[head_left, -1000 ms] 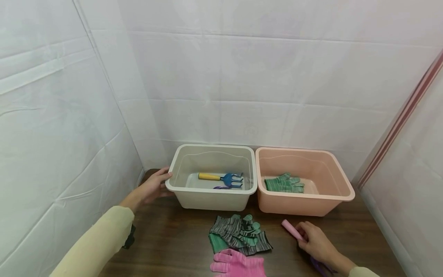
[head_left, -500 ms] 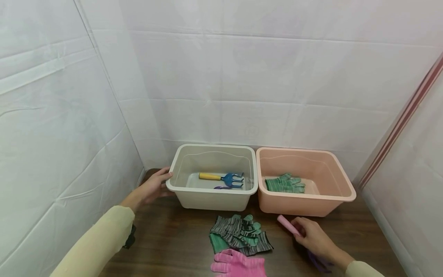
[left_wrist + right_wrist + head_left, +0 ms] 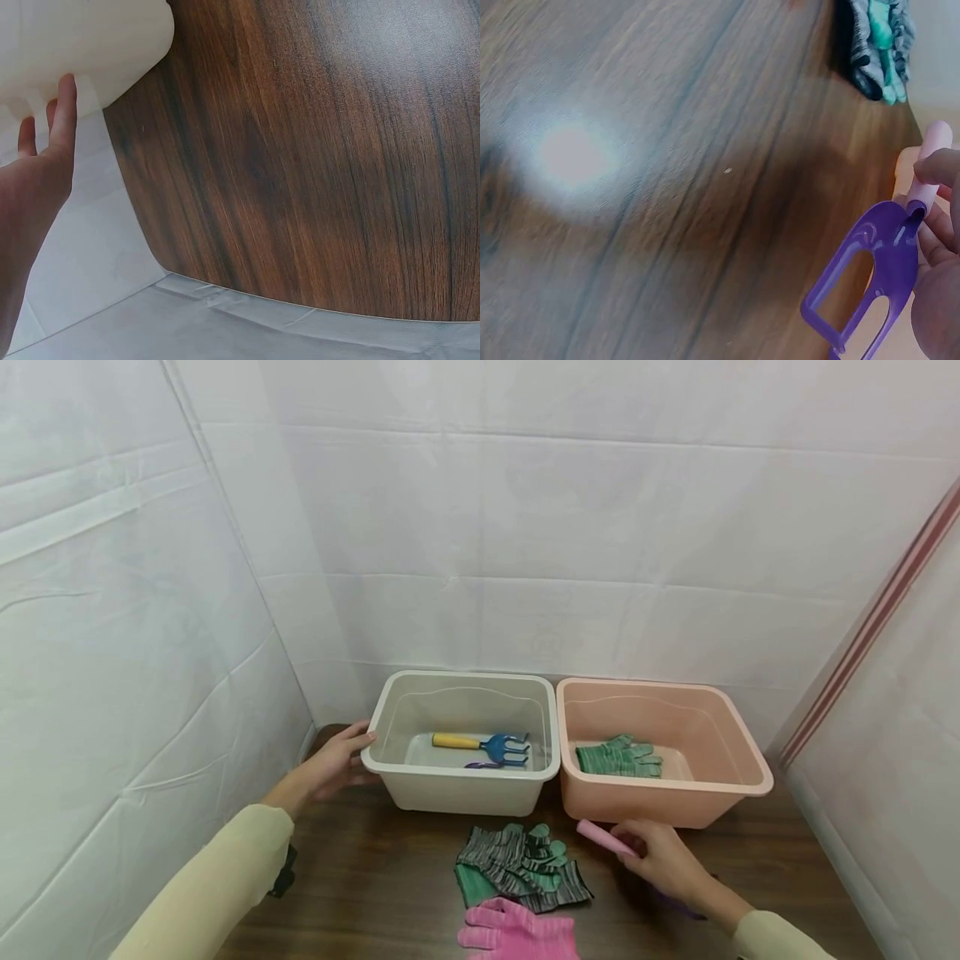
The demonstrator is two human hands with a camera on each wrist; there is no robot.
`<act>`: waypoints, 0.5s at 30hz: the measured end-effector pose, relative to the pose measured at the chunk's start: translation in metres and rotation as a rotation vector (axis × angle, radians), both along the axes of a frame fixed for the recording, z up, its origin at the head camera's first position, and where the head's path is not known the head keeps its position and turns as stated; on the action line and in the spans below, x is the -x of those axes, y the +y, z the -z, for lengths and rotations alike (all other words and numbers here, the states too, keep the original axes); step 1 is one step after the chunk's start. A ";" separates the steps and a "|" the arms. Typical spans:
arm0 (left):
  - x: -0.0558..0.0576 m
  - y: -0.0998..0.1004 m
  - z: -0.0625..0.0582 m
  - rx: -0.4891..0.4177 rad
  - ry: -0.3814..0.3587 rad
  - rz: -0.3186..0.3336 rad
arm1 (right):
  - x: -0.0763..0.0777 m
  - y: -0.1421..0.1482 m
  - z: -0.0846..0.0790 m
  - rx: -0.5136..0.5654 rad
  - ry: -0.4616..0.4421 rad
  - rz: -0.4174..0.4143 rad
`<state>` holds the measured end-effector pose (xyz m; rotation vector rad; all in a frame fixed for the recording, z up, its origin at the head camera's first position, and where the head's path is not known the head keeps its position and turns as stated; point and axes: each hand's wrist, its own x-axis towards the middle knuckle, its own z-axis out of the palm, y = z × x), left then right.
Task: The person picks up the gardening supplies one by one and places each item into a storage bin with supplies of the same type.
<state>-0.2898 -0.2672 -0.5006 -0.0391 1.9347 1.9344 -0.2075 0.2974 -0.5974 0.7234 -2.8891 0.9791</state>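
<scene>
My right hand (image 3: pixel 663 860) pinches the pink handle (image 3: pixel 600 838) of a small hand rake, whose purple tined head (image 3: pixel 877 270) shows in the right wrist view. It is in front of the peach bin (image 3: pixel 660 806). My left hand (image 3: pixel 333 764) touches the left rim of the off-white bin (image 3: pixel 461 793); in the left wrist view its fingers (image 3: pixel 65 112) look fairly straight against the bin's outer wall. Inside that bin lie a blue hand rake (image 3: pixel 498 747) with a yellow handle and a partly hidden purple tool (image 3: pixel 482 765). A green glove (image 3: pixel 618 758) lies in the peach bin.
Striped black-and-green gloves (image 3: pixel 517 868) lie on the dark wooden table (image 3: pixel 360 877), below the bins. A pink glove (image 3: pixel 517 931) lies nearer, cut off by the frame's bottom edge. White sheeting (image 3: pixel 525 527) surrounds the table at the back and sides.
My right hand has moved left and away from me with the hand rake, bringing its pink handle closer to the peach bin. The left hand keeps its place on the off-white bin.
</scene>
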 end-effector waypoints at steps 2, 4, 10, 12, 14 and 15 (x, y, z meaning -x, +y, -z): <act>0.000 0.001 0.000 -0.003 -0.004 -0.003 | 0.000 -0.003 -0.003 0.010 0.005 -0.009; 0.000 0.002 -0.001 -0.008 -0.008 -0.008 | 0.000 -0.007 -0.006 0.018 0.008 -0.016; 0.000 0.002 -0.002 -0.004 0.000 -0.010 | -0.002 -0.015 -0.012 0.047 -0.033 -0.029; -0.002 0.002 -0.002 0.001 0.002 -0.010 | -0.004 -0.018 -0.013 0.056 -0.041 -0.040; -0.001 0.003 -0.002 0.001 0.004 -0.005 | -0.006 -0.019 -0.015 0.062 -0.044 -0.049; -0.001 0.003 -0.002 0.000 0.006 0.000 | -0.007 -0.020 -0.016 0.065 -0.044 -0.053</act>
